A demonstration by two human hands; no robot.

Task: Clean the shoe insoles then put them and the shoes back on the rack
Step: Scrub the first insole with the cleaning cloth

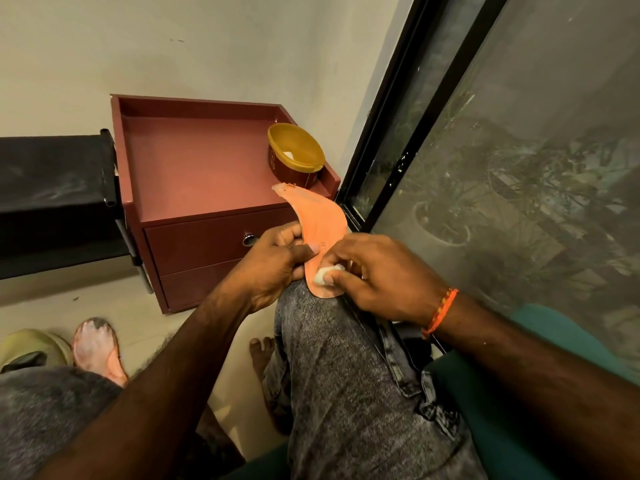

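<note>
The left hand (273, 261) grips an orange insole (320, 230) resting on the knee, its toe end pointing toward 11 o'clock. The right hand (381, 275) pinches a white cotton wad (325, 273) against the insole's heel. A second insole (98, 351) lies on the floor at 8 o'clock.

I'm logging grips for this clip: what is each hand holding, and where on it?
The left hand grips the orange insole by its left edge near the heel end, on the knee. The right hand pinches a white cotton wad, pressed on the insole's heel.
</note>
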